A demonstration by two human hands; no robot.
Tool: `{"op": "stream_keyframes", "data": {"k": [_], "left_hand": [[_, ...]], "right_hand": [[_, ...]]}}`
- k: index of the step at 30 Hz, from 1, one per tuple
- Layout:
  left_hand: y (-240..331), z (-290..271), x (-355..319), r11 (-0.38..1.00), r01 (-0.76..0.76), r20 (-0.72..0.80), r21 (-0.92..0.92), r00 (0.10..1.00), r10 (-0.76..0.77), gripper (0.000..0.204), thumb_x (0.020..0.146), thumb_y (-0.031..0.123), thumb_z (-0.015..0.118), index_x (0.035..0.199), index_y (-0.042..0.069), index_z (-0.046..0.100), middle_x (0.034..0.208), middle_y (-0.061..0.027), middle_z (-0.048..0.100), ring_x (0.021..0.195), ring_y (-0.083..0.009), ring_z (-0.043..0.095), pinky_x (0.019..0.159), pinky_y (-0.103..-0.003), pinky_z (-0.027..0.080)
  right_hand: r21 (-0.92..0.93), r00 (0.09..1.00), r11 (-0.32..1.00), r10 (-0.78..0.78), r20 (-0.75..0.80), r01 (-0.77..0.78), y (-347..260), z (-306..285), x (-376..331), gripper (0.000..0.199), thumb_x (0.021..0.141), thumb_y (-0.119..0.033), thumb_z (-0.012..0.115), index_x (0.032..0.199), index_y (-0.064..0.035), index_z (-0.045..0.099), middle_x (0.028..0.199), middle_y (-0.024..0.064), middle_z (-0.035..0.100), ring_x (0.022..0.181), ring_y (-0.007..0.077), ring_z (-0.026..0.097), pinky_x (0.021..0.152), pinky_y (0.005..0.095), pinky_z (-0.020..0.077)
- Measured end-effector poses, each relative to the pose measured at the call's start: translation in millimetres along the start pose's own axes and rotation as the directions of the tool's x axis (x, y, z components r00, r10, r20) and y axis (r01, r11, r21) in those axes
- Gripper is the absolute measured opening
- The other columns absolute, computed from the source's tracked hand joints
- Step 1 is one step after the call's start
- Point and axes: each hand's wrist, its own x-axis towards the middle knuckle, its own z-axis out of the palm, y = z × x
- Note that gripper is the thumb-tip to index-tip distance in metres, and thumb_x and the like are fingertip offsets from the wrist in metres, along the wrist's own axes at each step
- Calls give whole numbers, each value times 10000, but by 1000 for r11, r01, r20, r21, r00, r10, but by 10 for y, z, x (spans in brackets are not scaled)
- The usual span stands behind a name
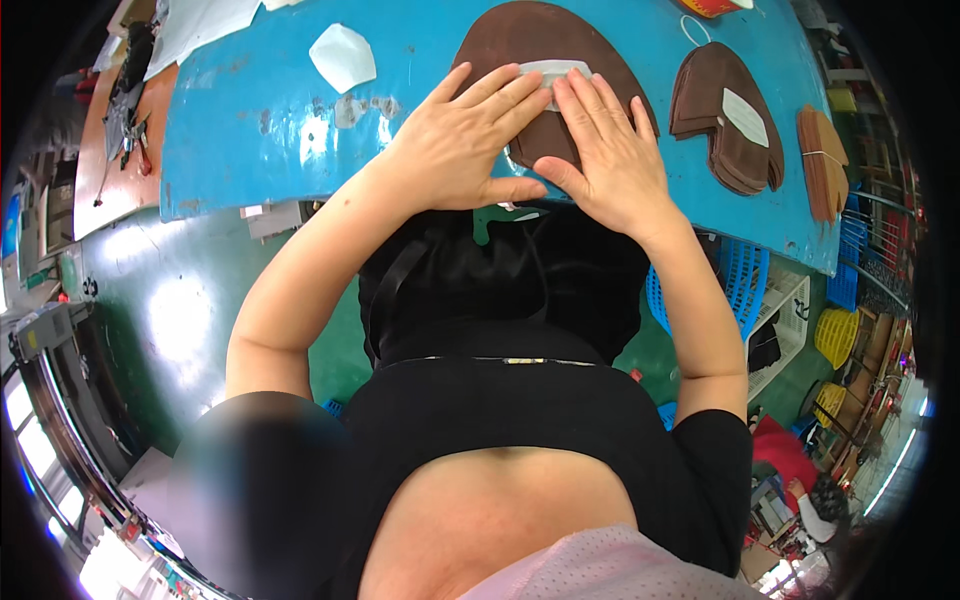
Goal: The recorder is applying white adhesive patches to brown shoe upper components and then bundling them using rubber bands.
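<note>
Hands [450,145] across white strip [551,66], brown stack [702,88] nearby

A: What's laid where on the table [240,120]?
B: Paper strip [556,68] is laid on the central piece [540,35]; left hand [455,142] is placed over that piece's left side, right hand [615,165] over its right. Loose paper [342,57] is set left.
A: Right side?
B: Stacked pieces [705,90] are set there, paper slip [744,117] on top, ring [683,28] just behind. Outer bundle [822,165] is placed farther right, near the table's edge.
</note>
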Motion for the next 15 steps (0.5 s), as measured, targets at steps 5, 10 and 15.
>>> {"op": "stream_keyframes", "data": {"k": [5,10,15], "left_hand": [[-21,-75,-187,999,39,70,21,997,-41,817,803,650,486,1404,120,333,1450,-102,322,1356,-278,268,1092,-491,203],[-25,-114,-267,980,197,17,33,980,-198,826,818,646,465,1388,62,338,1445,-148,309,1347,-304,276,1096,-484,181],[-19,-12,-376,919,384,-130,84,919,-372,707,843,501,549,1333,13,402,1380,-168,409,1319,-308,324,1079,-451,221]], "right_hand": [[-49,998,998,36,-53,-39,173,-61,-106,752,847,-612,449,1328,-35,428,1367,134,437,1281,281,386,1036,511,282],[37,855,989,145,-498,-146,379,-6,279,546,806,-489,595,1064,-7,600,1021,118,632,964,289,580,825,431,425],[-40,940,964,248,-234,-264,382,29,323,512,776,-530,616,858,-25,644,858,109,628,825,287,594,744,416,458]]}}
